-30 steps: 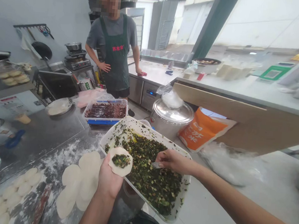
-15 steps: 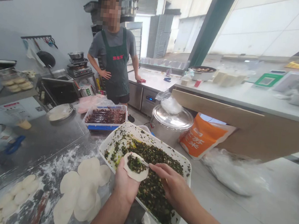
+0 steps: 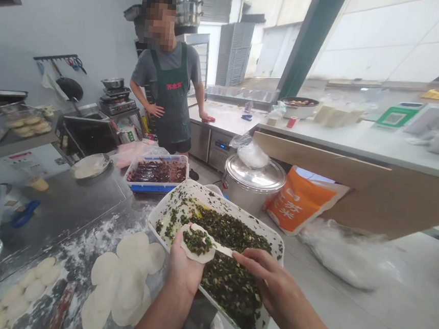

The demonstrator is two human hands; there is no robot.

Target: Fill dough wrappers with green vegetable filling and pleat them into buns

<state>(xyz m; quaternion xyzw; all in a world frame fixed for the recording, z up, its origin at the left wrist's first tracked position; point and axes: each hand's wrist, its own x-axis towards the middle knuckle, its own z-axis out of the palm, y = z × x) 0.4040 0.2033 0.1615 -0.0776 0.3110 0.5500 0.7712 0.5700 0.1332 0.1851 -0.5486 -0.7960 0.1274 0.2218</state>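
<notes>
My left hand (image 3: pixel 186 268) cups a round dough wrapper (image 3: pixel 200 256), its palm under the dough and its thumb along the near edge. A mound of chopped green filling (image 3: pixel 196 241) lies on the wrapper. My right hand (image 3: pixel 267 276) grips the handle of a pale spoon or spatula (image 3: pixel 223 249), whose tip rests at the filling. Both hands are over a white tub (image 3: pixel 278 251) of the same dark green filling (image 3: pixel 233 293). To the left, several flat dough wrappers (image 3: pixel 130 279) overlap on the floured steel table (image 3: pixel 95 215).
Small dough pieces (image 3: pixel 35 290) and a rolling pin (image 3: pixel 61 307) lie at the lower left. Behind the tub stands a box of dark red filling (image 3: pixel 157 172). A lidded steel pot (image 3: pixel 254 180) and an orange bag (image 3: pixel 299 199) are beyond. A co-worker in an apron (image 3: pixel 171 96) stands behind.
My right hand has drawn back slightly to the right, showing more of the utensil's handle. The filling looks more spread over the wrapper. My left hand stays in nearly the same place.
</notes>
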